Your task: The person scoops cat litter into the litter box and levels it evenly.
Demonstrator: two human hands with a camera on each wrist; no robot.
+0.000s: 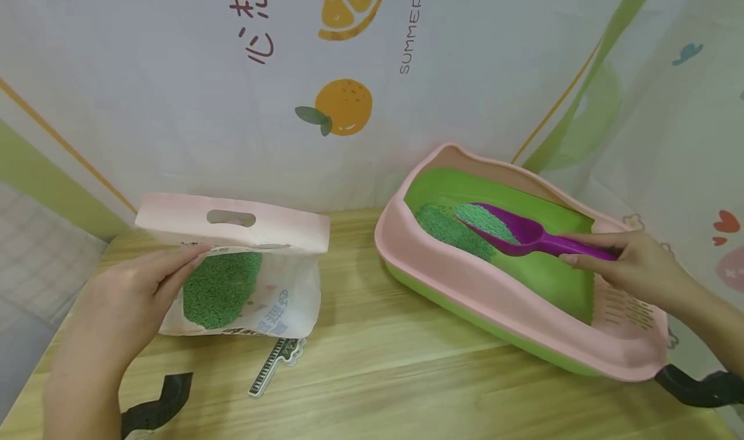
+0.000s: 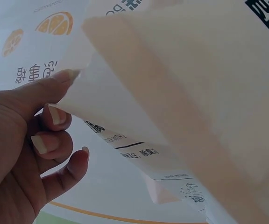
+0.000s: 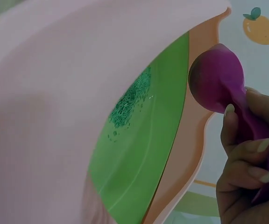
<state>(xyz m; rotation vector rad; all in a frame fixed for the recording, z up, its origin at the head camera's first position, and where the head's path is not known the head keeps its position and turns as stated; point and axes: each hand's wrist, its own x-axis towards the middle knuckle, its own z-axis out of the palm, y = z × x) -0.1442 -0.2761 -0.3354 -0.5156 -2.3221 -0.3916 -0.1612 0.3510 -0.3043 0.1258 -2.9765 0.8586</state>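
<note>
Purple plastic scoop [image 1: 523, 236], seen from the head, carries a heap of green pellets [image 1: 485, 223]; the right hand [image 1: 639, 262] grips its handle, fingers and thumb closed on it. The scoop is above the pink-rimmed litter box [image 1: 436, 269], whose green basin holds a pellet pile [image 1: 433, 221]. At the left, the left hand [image 1: 136, 285] pinches the edge of a white bag [image 1: 293, 278] with a handle slot in its pale pink top; green pellets [image 1: 221, 291] show inside. Both bag and litter box rest on the wood-grain tabletop [image 1: 395, 375], with a piano-key-patterned strip [image 1: 276, 366] touching or just beside the bag's front edge.

From the left wrist, thumb and forefinger nip the bag's printed edge, while the other fingers are loosely bent.

From the right wrist, the fingers curl round the scoop's handle; pellets lie scattered and heaped on the green basin.
</note>
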